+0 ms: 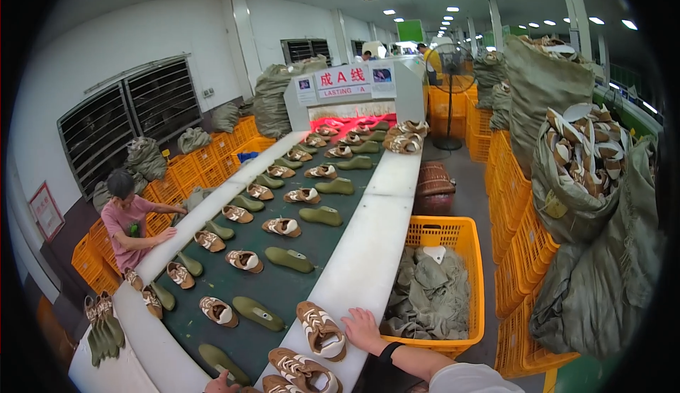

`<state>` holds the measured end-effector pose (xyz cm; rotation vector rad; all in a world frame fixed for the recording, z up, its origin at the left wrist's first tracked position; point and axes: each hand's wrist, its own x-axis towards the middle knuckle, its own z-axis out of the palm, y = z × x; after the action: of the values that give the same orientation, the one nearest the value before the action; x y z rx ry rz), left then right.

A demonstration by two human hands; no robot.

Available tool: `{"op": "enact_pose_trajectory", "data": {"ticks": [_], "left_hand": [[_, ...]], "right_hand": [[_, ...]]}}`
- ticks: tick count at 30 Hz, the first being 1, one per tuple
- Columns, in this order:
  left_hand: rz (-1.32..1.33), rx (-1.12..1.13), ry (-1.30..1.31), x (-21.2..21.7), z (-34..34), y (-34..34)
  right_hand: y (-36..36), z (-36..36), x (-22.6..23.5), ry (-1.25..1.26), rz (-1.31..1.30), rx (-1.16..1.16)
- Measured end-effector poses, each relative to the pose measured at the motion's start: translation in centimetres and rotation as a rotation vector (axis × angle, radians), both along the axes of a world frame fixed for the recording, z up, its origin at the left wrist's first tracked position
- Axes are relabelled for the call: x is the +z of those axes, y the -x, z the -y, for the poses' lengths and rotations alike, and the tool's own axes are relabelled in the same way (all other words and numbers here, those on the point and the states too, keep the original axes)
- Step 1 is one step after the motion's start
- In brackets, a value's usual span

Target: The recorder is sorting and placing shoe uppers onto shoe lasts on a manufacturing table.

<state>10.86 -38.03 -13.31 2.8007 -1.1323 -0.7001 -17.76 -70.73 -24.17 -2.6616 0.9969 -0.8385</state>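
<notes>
My right hand [363,328] lies with its fingers spread on the white ledge [354,265], beside a brown shoe with white stripes [321,330], holding nothing. A black band is around that wrist. More brown shoes [303,370] stand on the ledge nearer to me. At the lower edge, my left hand [223,383] shows only in part, by the near end of a green shoe last [223,363] on the dark conveyor belt [205,294]. Its grip is cut off by the picture's edge. Rows of brown shoes [218,311] and green lasts [258,313] lie along the belt.
A machine tunnel [414,88] with red light stands at the belt's far end. To the right are an orange crate [476,287] of grey-green cloth, stacked crates [520,251], full sacks [567,201] and a standing fan [450,109]. Across the belt stands a person in pink [127,223].
</notes>
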Motion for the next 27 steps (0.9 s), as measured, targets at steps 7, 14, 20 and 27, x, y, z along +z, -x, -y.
{"op": "enact_pose_trajectory", "data": {"ticks": [7, 14, 20, 27], "left_hand": [[0.098, -0.044, 0.148, 5.9, -4.7, 9.9], [0.28, -0.17, 0.62, 1.0, -7.3, 19.2], [0.374, -0.178, 0.558, 0.0, -6.1, 22.7], [0.23, 0.038, 0.679, -0.9, -7.4, 23.6]], "right_hand": [[-0.6, -0.5, -0.9, 0.036, -0.005, -0.002], [-0.6, -0.7, -1.4, 0.097, -0.019, -0.01], [-0.5, -0.6, -1.4, 0.126, -0.01, -0.005], [-0.6, -0.6, -1.2, 0.113, 0.011, 0.0]]}}
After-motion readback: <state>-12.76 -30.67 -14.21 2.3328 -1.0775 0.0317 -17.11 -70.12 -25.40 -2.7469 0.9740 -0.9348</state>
